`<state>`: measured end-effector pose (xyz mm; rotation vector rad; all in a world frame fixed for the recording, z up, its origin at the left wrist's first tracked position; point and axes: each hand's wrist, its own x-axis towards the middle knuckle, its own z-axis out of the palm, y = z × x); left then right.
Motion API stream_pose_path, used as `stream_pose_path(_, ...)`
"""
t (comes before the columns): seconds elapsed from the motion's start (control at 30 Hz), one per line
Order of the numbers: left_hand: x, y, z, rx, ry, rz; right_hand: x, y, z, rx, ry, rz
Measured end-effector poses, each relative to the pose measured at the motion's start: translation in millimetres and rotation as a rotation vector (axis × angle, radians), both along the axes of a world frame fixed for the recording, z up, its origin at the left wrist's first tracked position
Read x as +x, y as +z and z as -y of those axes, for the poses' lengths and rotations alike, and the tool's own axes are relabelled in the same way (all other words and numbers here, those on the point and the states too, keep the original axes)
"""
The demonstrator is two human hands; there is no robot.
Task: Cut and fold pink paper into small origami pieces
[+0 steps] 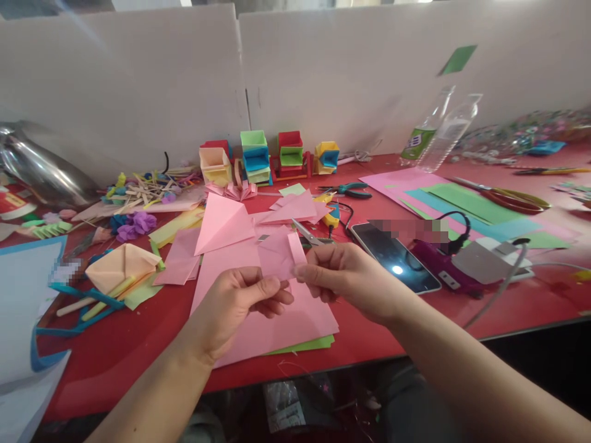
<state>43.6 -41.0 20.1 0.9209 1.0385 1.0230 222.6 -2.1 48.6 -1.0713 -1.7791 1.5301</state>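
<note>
My left hand (pixel 252 292) pinches the lower left of a small pink paper piece (pixel 276 255) between thumb and fingers. At its right side, my right hand (pixel 341 274) grips the same piece, where a narrow strip stands folded up. The piece is held over a stack of larger pink sheets (pixel 231 326), with green paper showing under its front edge. Just beyond my right fingers is a pair of scissors (pixel 308 234), its handles mostly hidden; I cannot tell whether my hand touches it. A pink folded triangle (pixel 225 224) lies behind my left hand.
A phone (pixel 397 255) and a purple power strip (pixel 455 271) with cables lie at right. Pliers (pixel 348 190), a yellow glue gun (pixel 331 215) and folded paper boxes (pixel 256 159) stand farther back. Bottles (pixel 420 138) are near the partition; a metal jug (pixel 44 166) is at left.
</note>
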Motion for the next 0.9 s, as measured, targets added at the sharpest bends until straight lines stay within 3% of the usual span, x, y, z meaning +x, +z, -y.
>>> stream_pose_path(0.17,1,-1.3,0,0.1,0.015,-0.113,-3,-2.7,3,0.14,-0.052,0.073)
stream_pose_path(0.3,1,-5.3,-3,0.166,0.067,0.048,-7,-7.8,7,0.348,-0.121,0.143)
stream_pose_path(0.4,2,-10.0,-5,0.187,0.139,0.084,-8,-11.3,8,0.351,-0.11,0.079)
stream_pose_path(0.5,6,-13.9,-5,0.198,0.138,-0.026,-9,-13.0,7,0.354,-0.157,-0.007)
stream_pose_path(0.57,9,-14.9,-3,0.255,0.268,-0.153,-9,-13.5,6,0.408,-0.219,-0.004)
stream_pose_path(0.67,14,-13.0,3,0.46,0.452,-0.385,-12,-15.1,6,0.613,-0.326,0.06)
stream_pose_path(0.77,18,-9.5,9,0.572,0.288,-0.461,-15,-18.9,8,0.818,-0.333,0.095)
stream_pose_path(0.9,18,-8.4,9,0.553,0.175,-0.337,-18,-22.7,12,0.932,-0.164,0.078)
